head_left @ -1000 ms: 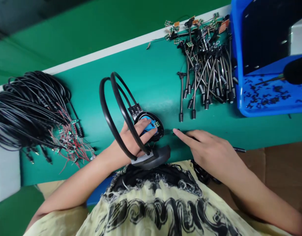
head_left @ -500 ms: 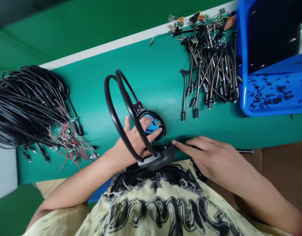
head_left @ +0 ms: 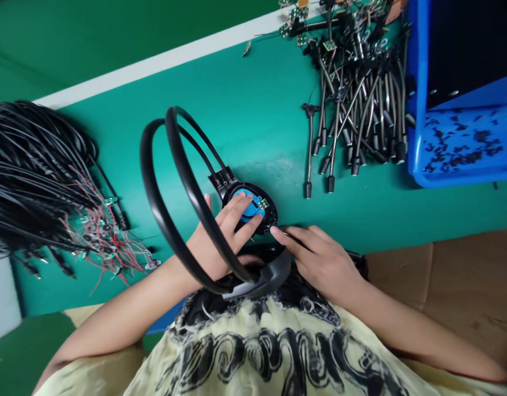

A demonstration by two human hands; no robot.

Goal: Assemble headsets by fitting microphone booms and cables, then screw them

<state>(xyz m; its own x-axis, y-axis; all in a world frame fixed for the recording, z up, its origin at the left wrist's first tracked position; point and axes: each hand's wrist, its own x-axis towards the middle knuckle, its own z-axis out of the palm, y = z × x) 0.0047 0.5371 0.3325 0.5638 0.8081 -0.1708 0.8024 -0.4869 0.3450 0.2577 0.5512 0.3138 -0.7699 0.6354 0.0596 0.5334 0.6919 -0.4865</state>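
Note:
A black headset (head_left: 189,191) with a twin-band headband stands on the table in front of me. Its far ear cup (head_left: 269,204) lies uncovered, showing a blue round plate (head_left: 248,208) with a small green circuit board (head_left: 264,204) on it. My left hand (head_left: 220,237) reaches through the headband, its fingers resting on the blue plate and holding that cup. At the cup's lower right edge, my right hand (head_left: 315,254) has its fingers bent together. Something dark shows between them, too hidden to name. The near ear cup (head_left: 274,278) is against my shirt.
Coiled black cables (head_left: 34,181) with red wire ends lie at the left. At the back right sits a pile of microphone booms (head_left: 363,110) with small boards. Beside it stands a blue bin (head_left: 420,126) holding small black parts. Brown cardboard (head_left: 451,275) is at the lower right.
My right hand has moved left to the far cup's edge, its outstretched index finger now bent in. The headband has tipped leftward, with my left hand still on the cup.

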